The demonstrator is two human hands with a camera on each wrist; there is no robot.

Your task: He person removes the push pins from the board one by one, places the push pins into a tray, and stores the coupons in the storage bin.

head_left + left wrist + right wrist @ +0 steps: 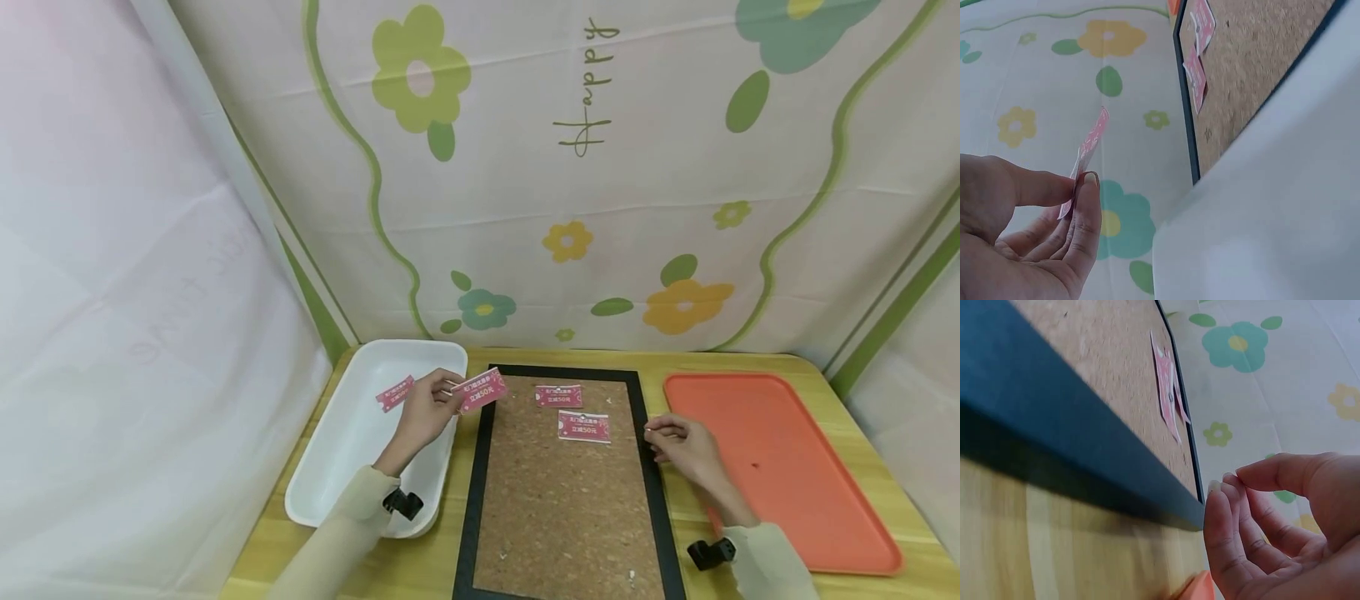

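Note:
My left hand [429, 408] pinches a pink paper coupon [481, 390] between thumb and fingers, above the white bin's right rim; in the left wrist view that coupon [1090, 147] appears almost edge-on. Beside the board's right edge, my right hand [684, 446] has thumb and fingertips together, seemingly round a tiny pale pushpin, mostly hidden by the fingers [1225, 519]. The cork board [562, 508] has a black frame and lies on the table. Two coupons are on its upper part: one [558, 397] farther back, another [584, 427] nearer, each with a small pin at its top.
A white plastic bin [337, 450] stands left of the board, with another pink coupon [394, 393] in it. On the right lies an orange tray [795, 500] with a small dark speck. Tiny pale bits sit low on the cork. A flowered cloth [495, 192] hangs behind the table.

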